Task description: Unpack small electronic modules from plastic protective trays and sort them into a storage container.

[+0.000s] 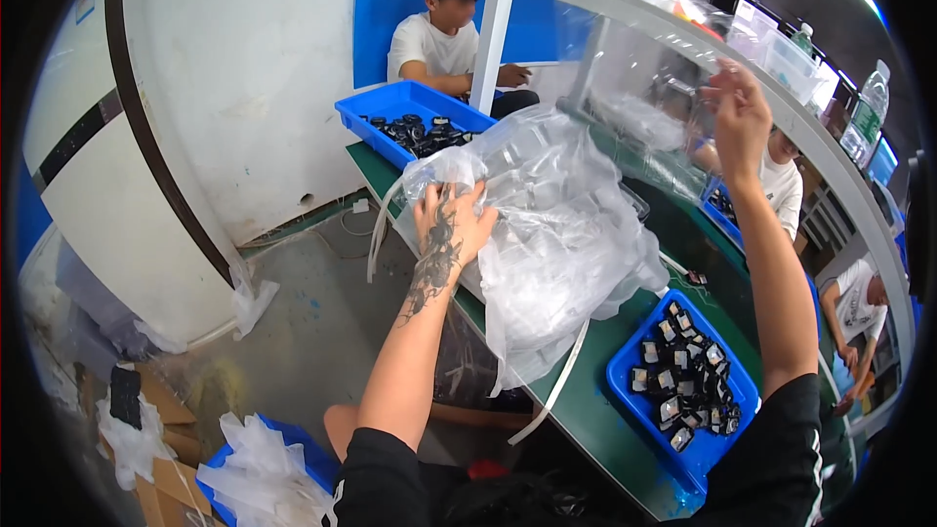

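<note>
A heap of thin, translucent plastic bags (pixel 556 244) covers the middle of the green table. My left hand (pixel 454 224) lies on its left edge, fingers spread and pressing on the crumpled film. Raised at the right, beside the shelf edge, my right hand (pixel 739 112) has its fingers closed on a clear plastic bag (pixel 634 88). That bag is stretched out to the left of the hand, and its lower part hangs over the back of the heap. Some fingertips of the right hand are blurred.
Blue trays (pixel 625 371) of small black parts stand right of the heap and at the far left (pixel 356 117). A white shelf frame (pixel 673 10) crosses above the table. A co-worker (pixel 434 44) sits behind; others sit at right. Below left, a blue bin (pixel 312 449) holds white film.
</note>
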Demonstrator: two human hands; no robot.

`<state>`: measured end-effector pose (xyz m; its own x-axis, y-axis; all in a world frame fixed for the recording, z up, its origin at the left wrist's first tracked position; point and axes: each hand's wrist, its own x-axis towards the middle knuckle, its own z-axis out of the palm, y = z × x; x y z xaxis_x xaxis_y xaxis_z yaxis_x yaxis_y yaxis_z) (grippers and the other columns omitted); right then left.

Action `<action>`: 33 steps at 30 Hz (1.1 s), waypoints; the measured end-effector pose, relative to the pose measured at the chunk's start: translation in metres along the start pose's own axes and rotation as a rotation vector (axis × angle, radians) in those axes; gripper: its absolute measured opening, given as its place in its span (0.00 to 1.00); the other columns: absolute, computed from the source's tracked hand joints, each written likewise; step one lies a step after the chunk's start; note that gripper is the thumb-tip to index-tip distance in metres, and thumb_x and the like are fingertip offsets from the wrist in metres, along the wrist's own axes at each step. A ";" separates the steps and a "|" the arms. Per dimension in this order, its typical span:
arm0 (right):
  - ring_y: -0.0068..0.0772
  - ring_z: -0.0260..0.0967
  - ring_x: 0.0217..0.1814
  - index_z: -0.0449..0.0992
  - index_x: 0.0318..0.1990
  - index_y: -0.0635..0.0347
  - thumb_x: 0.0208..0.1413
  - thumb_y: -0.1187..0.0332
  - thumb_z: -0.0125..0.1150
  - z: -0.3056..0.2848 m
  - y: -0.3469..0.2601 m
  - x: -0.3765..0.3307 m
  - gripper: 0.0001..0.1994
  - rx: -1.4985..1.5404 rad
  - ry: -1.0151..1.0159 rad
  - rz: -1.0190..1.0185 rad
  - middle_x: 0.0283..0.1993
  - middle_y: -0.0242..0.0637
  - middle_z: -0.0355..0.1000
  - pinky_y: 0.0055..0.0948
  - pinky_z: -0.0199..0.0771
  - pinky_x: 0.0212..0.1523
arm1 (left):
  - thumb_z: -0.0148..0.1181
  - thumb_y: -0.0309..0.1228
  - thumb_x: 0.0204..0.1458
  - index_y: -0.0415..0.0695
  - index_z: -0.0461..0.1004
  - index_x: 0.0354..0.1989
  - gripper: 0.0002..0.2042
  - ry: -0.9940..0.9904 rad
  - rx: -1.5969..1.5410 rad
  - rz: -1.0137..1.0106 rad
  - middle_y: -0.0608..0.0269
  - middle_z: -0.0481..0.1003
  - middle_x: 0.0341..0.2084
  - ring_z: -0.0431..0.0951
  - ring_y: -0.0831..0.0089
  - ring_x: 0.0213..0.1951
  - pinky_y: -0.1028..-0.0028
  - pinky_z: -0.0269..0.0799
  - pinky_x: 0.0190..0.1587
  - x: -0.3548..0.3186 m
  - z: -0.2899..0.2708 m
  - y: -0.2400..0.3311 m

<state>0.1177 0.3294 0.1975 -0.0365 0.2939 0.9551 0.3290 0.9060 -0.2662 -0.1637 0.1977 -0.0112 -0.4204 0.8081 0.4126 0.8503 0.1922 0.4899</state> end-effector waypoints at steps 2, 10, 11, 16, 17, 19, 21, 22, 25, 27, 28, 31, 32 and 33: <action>0.22 0.77 0.35 0.78 0.50 0.57 0.65 0.70 0.54 -0.023 0.002 0.026 0.11 -0.012 0.094 0.079 0.35 0.34 0.77 0.21 0.74 0.33 | 0.52 0.47 0.52 0.61 0.72 0.60 0.25 -0.045 -0.005 -0.029 0.50 0.67 0.61 0.57 0.58 0.64 0.60 0.48 0.66 0.000 -0.001 0.003; 0.27 0.78 0.41 0.77 0.51 0.55 0.64 0.63 0.56 -0.079 -0.055 0.072 0.12 0.055 0.225 -0.045 0.41 0.37 0.77 0.24 0.78 0.39 | 0.58 0.42 0.50 0.57 0.73 0.58 0.23 0.024 0.011 0.029 0.53 0.70 0.58 0.62 0.54 0.60 0.52 0.49 0.65 0.000 -0.001 0.003; 0.28 0.78 0.42 0.77 0.51 0.56 0.64 0.62 0.57 -0.087 -0.064 0.072 0.12 0.066 0.214 -0.089 0.41 0.39 0.78 0.25 0.79 0.40 | 0.58 0.42 0.50 0.57 0.73 0.58 0.23 0.013 0.013 0.019 0.53 0.70 0.58 0.62 0.54 0.60 0.52 0.49 0.65 0.002 -0.005 0.008; 0.34 0.80 0.44 0.76 0.53 0.61 0.65 0.66 0.54 -0.090 -0.139 0.028 0.13 -0.033 0.142 -0.334 0.44 0.42 0.79 0.29 0.80 0.45 | 0.60 0.45 0.50 0.61 0.66 0.64 0.30 0.154 -0.202 0.039 0.43 0.65 0.60 0.57 0.47 0.66 0.44 0.42 0.68 0.006 -0.009 0.001; 0.35 0.80 0.44 0.76 0.52 0.62 0.66 0.66 0.53 -0.083 -0.155 0.018 0.13 0.005 0.126 -0.353 0.44 0.43 0.78 0.29 0.80 0.44 | 0.60 0.45 0.50 0.61 0.66 0.64 0.30 0.152 -0.191 0.010 0.43 0.65 0.60 0.57 0.47 0.66 0.44 0.42 0.68 0.006 -0.012 -0.005; 0.35 0.80 0.43 0.77 0.50 0.63 0.66 0.67 0.53 -0.068 -0.181 -0.004 0.12 0.055 0.068 -0.388 0.45 0.43 0.78 0.29 0.80 0.44 | 0.60 0.45 0.51 0.59 0.66 0.64 0.29 0.298 -0.382 0.100 0.40 0.64 0.61 0.55 0.47 0.67 0.43 0.41 0.68 0.001 -0.016 -0.014; 0.34 0.79 0.45 0.75 0.53 0.64 0.67 0.66 0.51 -0.029 -0.226 -0.030 0.14 0.129 -0.013 -0.478 0.50 0.43 0.77 0.27 0.78 0.43 | 0.55 0.37 0.57 0.45 0.64 0.65 0.26 0.536 -0.690 0.158 0.50 0.65 0.62 0.62 0.60 0.65 0.51 0.45 0.68 -0.022 -0.035 -0.047; 0.33 0.79 0.44 0.75 0.52 0.65 0.67 0.68 0.49 -0.009 -0.241 -0.049 0.14 0.232 -0.032 -0.402 0.50 0.44 0.77 0.25 0.78 0.42 | 0.55 0.37 0.57 0.45 0.64 0.65 0.26 0.533 -0.685 0.134 0.50 0.65 0.62 0.62 0.60 0.65 0.51 0.45 0.68 -0.043 -0.048 -0.050; 0.31 0.78 0.41 0.77 0.45 0.66 0.62 0.74 0.54 0.057 -0.241 -0.087 0.08 0.479 -0.143 -0.710 0.45 0.42 0.78 0.26 0.77 0.37 | 0.36 0.72 0.53 0.36 0.53 0.68 0.49 0.103 -2.124 0.151 0.41 0.62 0.63 0.60 0.48 0.65 0.49 0.52 0.65 -0.146 -0.100 -0.034; 0.35 0.70 0.28 0.78 0.30 0.54 0.35 0.64 0.64 0.079 -0.346 -0.149 0.11 0.855 -0.523 -0.257 0.26 0.34 0.68 0.33 0.73 0.24 | 0.55 0.68 0.46 0.35 0.50 0.69 0.53 0.322 -2.307 0.301 0.42 0.63 0.60 0.66 0.45 0.58 0.47 0.60 0.61 -0.276 -0.159 -0.080; 0.33 0.68 0.27 0.75 0.22 0.55 0.35 0.62 0.62 0.087 -0.384 -0.183 0.08 0.760 -0.260 -0.476 0.24 0.32 0.64 0.33 0.70 0.22 | 0.55 0.68 0.46 0.35 0.50 0.69 0.53 0.335 -2.295 0.244 0.42 0.63 0.60 0.66 0.45 0.58 0.47 0.60 0.61 -0.320 -0.186 -0.079; 0.34 0.69 0.41 0.78 0.33 0.58 0.42 0.63 0.59 0.107 -0.440 -0.305 0.11 0.886 -0.481 -0.735 0.38 0.34 0.70 0.29 0.70 0.38 | 0.52 0.45 0.61 0.37 0.49 0.70 0.34 0.948 -1.516 -0.156 0.47 0.60 0.64 0.64 0.54 0.62 0.57 0.62 0.63 -0.405 -0.254 -0.051; 0.34 0.69 0.42 0.78 0.36 0.57 0.44 0.64 0.59 0.108 -0.455 -0.336 0.12 1.002 -0.538 -0.766 0.40 0.35 0.70 0.30 0.71 0.40 | 0.51 0.43 0.62 0.37 0.52 0.68 0.32 0.918 -1.436 -0.195 0.48 0.58 0.65 0.62 0.57 0.64 0.59 0.62 0.64 -0.432 -0.265 -0.048; 0.33 0.69 0.43 0.77 0.39 0.56 0.45 0.64 0.59 0.110 -0.458 -0.367 0.13 1.106 -0.597 -0.811 0.42 0.35 0.70 0.31 0.71 0.42 | 0.51 0.41 0.63 0.36 0.55 0.67 0.29 0.887 -1.375 -0.225 0.49 0.56 0.67 0.60 0.60 0.66 0.61 0.62 0.64 -0.455 -0.265 -0.055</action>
<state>-0.1236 -0.1598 -0.0454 -0.3150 -0.5581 0.7676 -0.8211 0.5659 0.0746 -0.1028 -0.3284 -0.0226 -0.9378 0.1911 0.2897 0.0551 -0.7423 0.6678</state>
